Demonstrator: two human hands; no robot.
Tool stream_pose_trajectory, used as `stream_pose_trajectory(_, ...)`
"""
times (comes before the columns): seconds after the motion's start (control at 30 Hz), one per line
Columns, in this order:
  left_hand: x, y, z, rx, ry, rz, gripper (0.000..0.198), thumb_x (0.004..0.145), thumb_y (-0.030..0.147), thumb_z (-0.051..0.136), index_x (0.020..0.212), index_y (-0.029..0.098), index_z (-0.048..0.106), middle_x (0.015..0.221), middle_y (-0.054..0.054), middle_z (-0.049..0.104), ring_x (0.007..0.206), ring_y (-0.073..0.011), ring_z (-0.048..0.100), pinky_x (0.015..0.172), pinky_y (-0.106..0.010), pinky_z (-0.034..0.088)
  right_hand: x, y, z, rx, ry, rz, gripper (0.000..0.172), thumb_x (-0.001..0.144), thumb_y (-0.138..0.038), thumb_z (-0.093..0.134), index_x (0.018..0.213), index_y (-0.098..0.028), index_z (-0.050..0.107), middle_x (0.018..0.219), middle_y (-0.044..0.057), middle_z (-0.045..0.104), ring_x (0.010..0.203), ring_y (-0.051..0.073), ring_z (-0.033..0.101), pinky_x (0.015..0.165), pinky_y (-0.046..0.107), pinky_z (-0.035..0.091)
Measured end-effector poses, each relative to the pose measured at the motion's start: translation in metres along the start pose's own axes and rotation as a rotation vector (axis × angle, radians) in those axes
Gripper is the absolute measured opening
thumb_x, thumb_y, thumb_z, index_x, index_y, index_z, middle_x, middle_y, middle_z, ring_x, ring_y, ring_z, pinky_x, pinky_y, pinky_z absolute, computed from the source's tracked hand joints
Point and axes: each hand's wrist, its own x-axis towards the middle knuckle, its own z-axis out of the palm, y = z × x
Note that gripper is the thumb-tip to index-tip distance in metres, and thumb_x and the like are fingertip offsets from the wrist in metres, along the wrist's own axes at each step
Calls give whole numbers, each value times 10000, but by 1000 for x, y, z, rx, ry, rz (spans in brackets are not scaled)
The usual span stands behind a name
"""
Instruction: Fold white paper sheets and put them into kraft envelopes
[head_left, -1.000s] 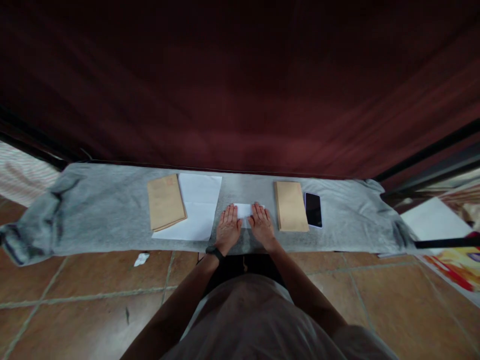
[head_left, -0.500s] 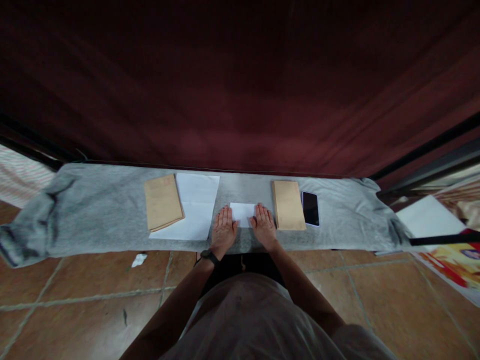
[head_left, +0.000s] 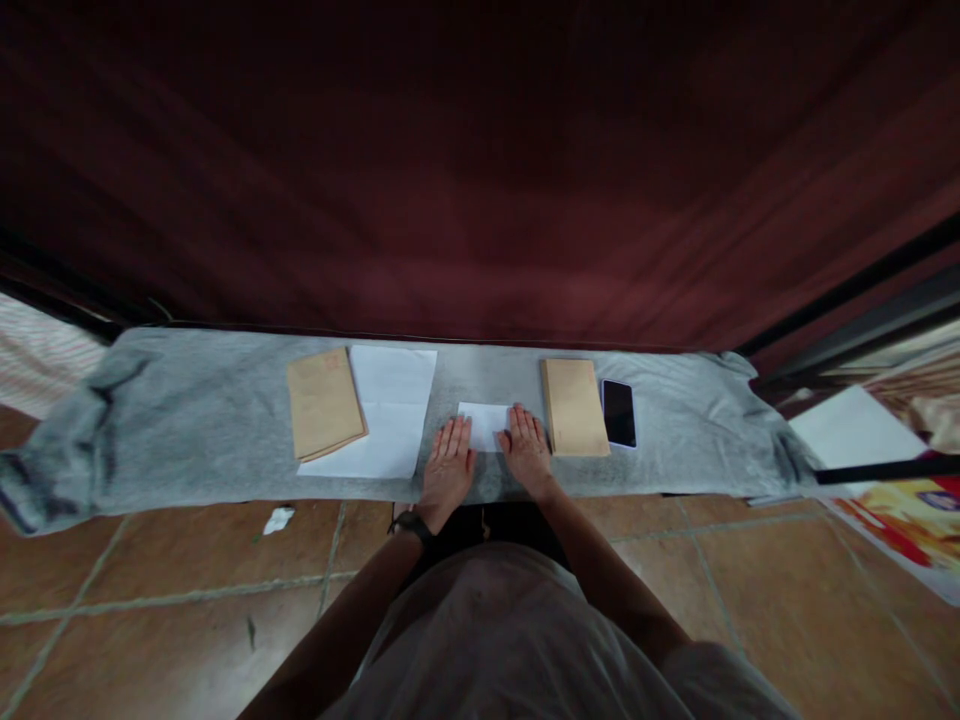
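A small white piece of paper (head_left: 486, 425), apparently folded, lies flat on the grey cloth between my hands. My left hand (head_left: 448, 468) rests palm down at its left edge, fingers stretched out and pointing away from me. On the right edge my right hand (head_left: 527, 455) lies flat as well, its fingertips over the paper's border. Just beyond the right hand is a stack of brown envelopes (head_left: 576, 408). Left of my left hand are white sheets (head_left: 394, 410), partly covered by more brown envelopes (head_left: 325, 405).
Grey cloth (head_left: 210, 420) covers the long narrow surface. A phone (head_left: 619, 413) lies right of the envelope stack. A dark red curtain (head_left: 480, 200) hangs behind. A white board (head_left: 859, 430) and a colourful printed sheet (head_left: 911, 520) are at far right. Crumpled tissue (head_left: 278, 520) lies on the tiled floor.
My left hand has shifted slightly down along the paper's left side. The right hand stays flat in nearly the same place, and the paper lies as before.
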Motion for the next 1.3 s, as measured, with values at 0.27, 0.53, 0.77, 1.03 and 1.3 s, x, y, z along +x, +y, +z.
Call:
stream_pose_trajectory(0.27, -13, 11, -3, 13, -104, 134, 577, 1030, 369, 352, 1545, 112, 398, 1623, -139, 365, 1535, -245, 283, 1264, -468, 270, 1, -1, -3, 23, 10, 4, 575, 1068, -360, 356, 1567, -76, 352, 1596, 188, 404, 1485, 297, 368, 1210, 511, 276)
stream_pose_trajectory(0.53, -19, 5, 0, 20, -117, 170, 556, 1021, 346, 373, 1486, 55, 468, 1544, -190, 482, 1499, -271, 363, 1262, -478, 272, 21, -38, -16, 125, -214, -371, 439, 1075, -297, 367, 1454, -157, 537, 1547, 82, 509, 1475, 201, 396, 1246, 420, 278)
stream_pose_trajectory(0.77, -31, 0, 6, 42, -116, 172, 554, 1012, 374, 404, 1429, 34, 536, 1496, -205, 533, 1459, -297, 430, 1250, -487, 299, 29, -56, -2, 115, -252, -352, 442, 1081, -322, 376, 1487, -194, 493, 1603, 54, 431, 1490, 199, 368, 1243, 433, 272)
stream_pose_trajectory(1.03, -40, -2, -2, 59, -94, 200, 591, 1024, 421, 401, 1460, 35, 502, 1519, -198, 508, 1480, -295, 396, 1237, -476, 317, 50, -55, 11, 108, -210, -252, 476, 1069, -333, 401, 1520, -193, 458, 1621, 72, 396, 1488, 265, 364, 1235, 491, 239)
stream_pose_trajectory(1.3, -39, -1, -4, 61, -95, 197, 593, 1023, 421, 409, 1475, 45, 485, 1533, -195, 494, 1485, -289, 389, 1240, -466, 306, 57, -56, 13, 118, -186, -202, 473, 1067, -332, 401, 1511, -188, 476, 1615, 96, 403, 1483, 272, 375, 1221, 503, 274)
